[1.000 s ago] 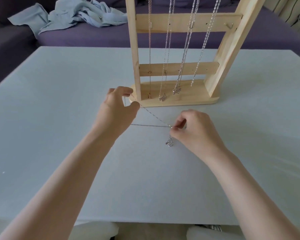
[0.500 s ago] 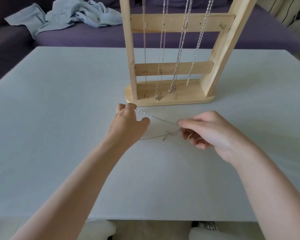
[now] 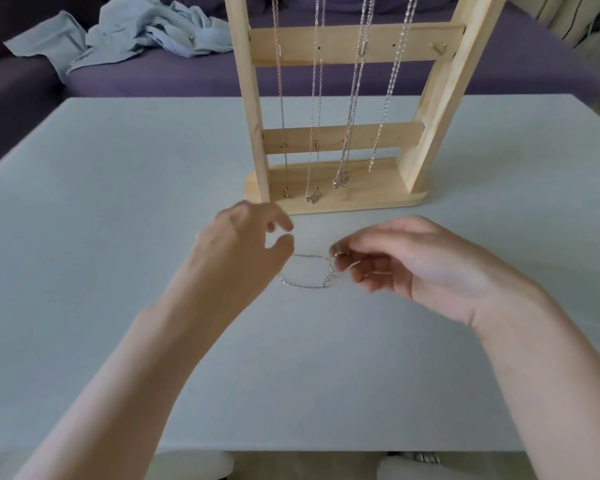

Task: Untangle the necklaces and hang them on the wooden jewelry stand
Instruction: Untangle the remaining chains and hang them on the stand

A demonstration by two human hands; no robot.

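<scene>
Both hands' grip pinching silver chain (image 3: pixel 305 271): left hand (image 3: pixel 236 251), right hand (image 3: pixel 406 265); stand (image 3: pixel 347 195) holds four necklaces.

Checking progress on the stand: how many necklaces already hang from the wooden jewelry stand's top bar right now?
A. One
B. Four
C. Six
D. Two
B. Four chains hang down the wooden jewelry stand, while a fifth necklace is strung between the left hand and right hand over the table.

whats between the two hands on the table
In the head view, a thin silver necklace chain sags in a loop between the left hand and the right hand, over bare table. The right hand pinches one end.
</scene>
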